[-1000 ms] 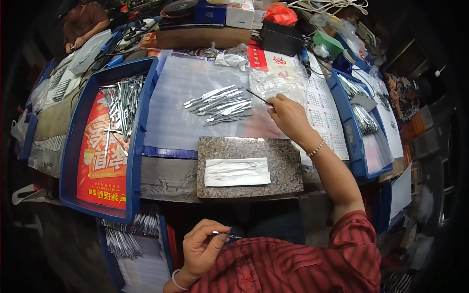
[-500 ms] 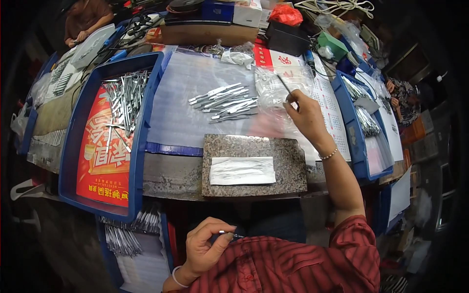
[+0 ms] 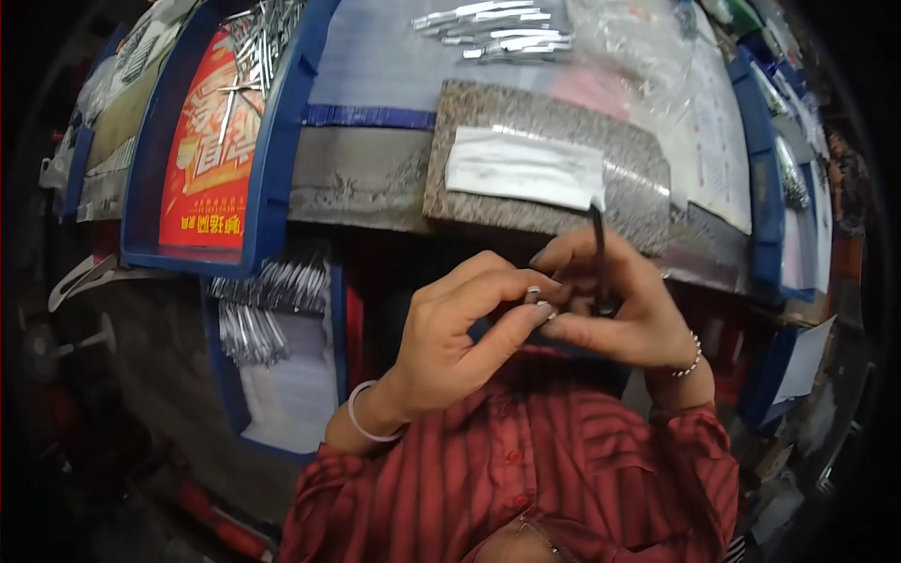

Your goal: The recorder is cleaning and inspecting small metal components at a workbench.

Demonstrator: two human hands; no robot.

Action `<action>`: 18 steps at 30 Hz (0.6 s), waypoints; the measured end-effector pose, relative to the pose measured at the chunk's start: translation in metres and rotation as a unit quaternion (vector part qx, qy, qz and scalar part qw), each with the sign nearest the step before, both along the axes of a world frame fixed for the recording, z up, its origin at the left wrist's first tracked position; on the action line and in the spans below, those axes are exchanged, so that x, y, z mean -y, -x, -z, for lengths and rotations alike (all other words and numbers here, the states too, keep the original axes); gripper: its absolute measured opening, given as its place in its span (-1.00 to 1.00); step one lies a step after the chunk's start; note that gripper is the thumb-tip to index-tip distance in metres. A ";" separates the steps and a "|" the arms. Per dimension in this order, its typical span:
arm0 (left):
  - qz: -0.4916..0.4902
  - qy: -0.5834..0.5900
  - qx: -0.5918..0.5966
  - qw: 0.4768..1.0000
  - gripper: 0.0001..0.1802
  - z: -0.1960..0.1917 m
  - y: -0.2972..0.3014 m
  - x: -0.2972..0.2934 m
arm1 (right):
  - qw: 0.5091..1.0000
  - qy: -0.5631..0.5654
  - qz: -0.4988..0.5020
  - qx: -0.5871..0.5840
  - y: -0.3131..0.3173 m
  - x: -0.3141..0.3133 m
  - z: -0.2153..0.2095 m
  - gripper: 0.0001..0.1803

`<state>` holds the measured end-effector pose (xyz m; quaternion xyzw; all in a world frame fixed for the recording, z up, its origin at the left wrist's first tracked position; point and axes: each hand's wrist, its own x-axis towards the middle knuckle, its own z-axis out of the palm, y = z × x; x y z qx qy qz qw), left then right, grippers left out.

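Note:
In front of my chest, my left hand (image 3: pixel 460 328) pinches a small shiny metal piece (image 3: pixel 533 296) between thumb and fingertips; most of it is hidden. My right hand (image 3: pixel 633 305) is closed around a dark, slim rod-like tool (image 3: pixel 599 249) that points up. Its fingertips come close to the metal piece, and I cannot tell whether they touch it. Just beyond the hands lies a speckled stone block (image 3: pixel 544 105) with a folded white cloth or paper (image 3: pixel 521 169) on it. Farther back, several slim silvery metal pieces (image 3: pixel 507 28) lie heaped on a plastic-covered sheet.
At the left stands a blue tray (image 3: pixel 267 178) with a red printed sheet and loose metal pieces. Below it, a second blue bin (image 3: pixel 336 366) holds bundled metal pieces. Clear plastic bags (image 3: pixel 648 47) lie beyond the block; another blue tray (image 3: pixel 765 178) stands at the right.
My right hand has come back from the plastic bags to my left hand, bringing the dark tool. My left hand has risen slightly to the right. The view has tilted down.

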<state>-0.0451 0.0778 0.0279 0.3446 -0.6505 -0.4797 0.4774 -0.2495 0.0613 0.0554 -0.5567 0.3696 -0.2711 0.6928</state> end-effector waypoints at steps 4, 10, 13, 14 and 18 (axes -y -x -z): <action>0.030 -0.057 0.032 0.997 -0.85 0.001 -0.003 -0.007 | 0.987 -0.141 -0.017 0.081 0.002 0.001 0.008 -0.38; -0.066 -0.144 0.020 0.987 -0.92 0.007 -0.002 -0.025 | 0.983 0.149 0.016 -0.103 0.006 -0.023 0.021 -0.68; -0.049 -0.233 -0.094 0.967 -0.90 0.010 -0.003 -0.028 | 0.968 0.213 0.030 -0.132 0.006 -0.032 0.017 -0.77; -0.048 -0.232 -0.092 0.967 -0.90 0.011 -0.001 -0.028 | 0.968 0.213 0.032 -0.130 0.006 -0.032 0.017 -0.77; -0.011 -0.321 -0.236 0.917 -0.80 0.022 0.001 -0.027 | 0.935 0.324 0.058 -0.134 -0.001 -0.033 0.018 -0.70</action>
